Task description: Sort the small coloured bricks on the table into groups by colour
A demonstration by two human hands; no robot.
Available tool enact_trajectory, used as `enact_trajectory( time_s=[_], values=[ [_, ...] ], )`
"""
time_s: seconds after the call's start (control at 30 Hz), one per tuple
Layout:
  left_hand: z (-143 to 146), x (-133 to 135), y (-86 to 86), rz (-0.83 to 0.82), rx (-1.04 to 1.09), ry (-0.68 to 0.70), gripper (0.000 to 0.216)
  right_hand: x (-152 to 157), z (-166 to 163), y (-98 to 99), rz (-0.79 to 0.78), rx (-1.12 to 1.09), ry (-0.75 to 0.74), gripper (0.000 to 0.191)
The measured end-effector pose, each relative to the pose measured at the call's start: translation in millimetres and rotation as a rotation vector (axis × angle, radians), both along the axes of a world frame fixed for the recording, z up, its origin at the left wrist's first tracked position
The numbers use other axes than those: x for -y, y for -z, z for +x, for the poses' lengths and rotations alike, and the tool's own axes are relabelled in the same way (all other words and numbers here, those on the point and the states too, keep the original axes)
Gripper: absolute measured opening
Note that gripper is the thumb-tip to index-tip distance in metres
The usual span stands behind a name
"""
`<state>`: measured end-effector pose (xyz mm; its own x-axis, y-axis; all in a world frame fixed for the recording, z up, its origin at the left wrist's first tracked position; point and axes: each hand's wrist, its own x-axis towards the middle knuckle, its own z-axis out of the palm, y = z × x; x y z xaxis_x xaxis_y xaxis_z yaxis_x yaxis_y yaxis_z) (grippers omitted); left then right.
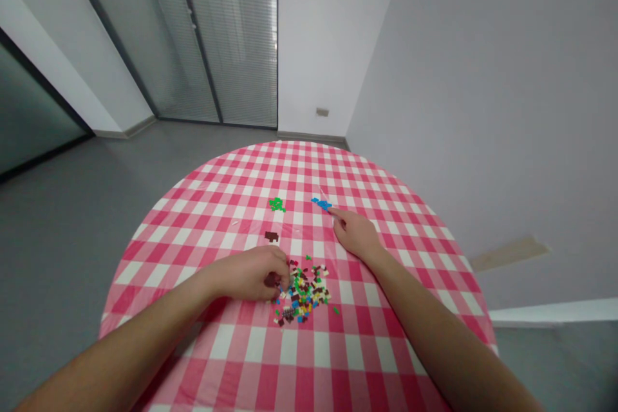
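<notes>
Bricks of many colours lie in a mixed pile [303,293] near the middle of a round table under a red-and-white checked tablecloth [338,354]. The left hand [251,275] rests on the cloth at the pile's left edge. Its fingers [281,278] are curled in tight, with the tips down among the nearest pieces. Whether they pinch a brick cannot be told, because the knuckles hide the tips.

The right hand [356,233] lies further out and to the right, well apart from the pile. Its index finger [338,214] stretches forward while the others fold under. That fingertip sits just beside, perhaps touching, a small group of blue bricks [322,204], which lie just beyond it. The pieces are too small to show whether 1 is held against the thumb.

2 more sorted groups sit apart on the cloth. A cluster of green bricks [277,205] lies left of the blue ones, level with them. A few brown bricks [271,236] lie between the green cluster and the left hand.
</notes>
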<state>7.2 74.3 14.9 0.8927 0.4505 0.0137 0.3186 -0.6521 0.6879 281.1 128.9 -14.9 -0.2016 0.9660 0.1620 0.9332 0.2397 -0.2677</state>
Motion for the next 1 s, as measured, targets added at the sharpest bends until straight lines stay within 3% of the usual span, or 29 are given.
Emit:
enact_trajectory(
  time_s=[0.5,0.73,0.9,1.0],
  values=[
    [-0.8,-2.1,2.5,0.050,-0.013,-0.046,0.013,-0.3,0.0,-0.7,-0.002,-0.012,0.000,0.041],
    [0.3,-1.9,1.0,-0.002,0.019,-0.038,0.012,1.3,-2.0,-2.4,-0.013,-0.024,0.029,0.041],
    [-1.2,-5.2,1.6,-0.065,0.120,-0.200,0.011,6.0,-3.8,-7.2,0.162,-0.039,0.054,0.034],
    [0.2,-5.8,7.4,-0.179,0.207,-0.365,0.013,14.7,-8.5,-11.3,0.316,-0.092,-0.125,0.031]
  ],
)
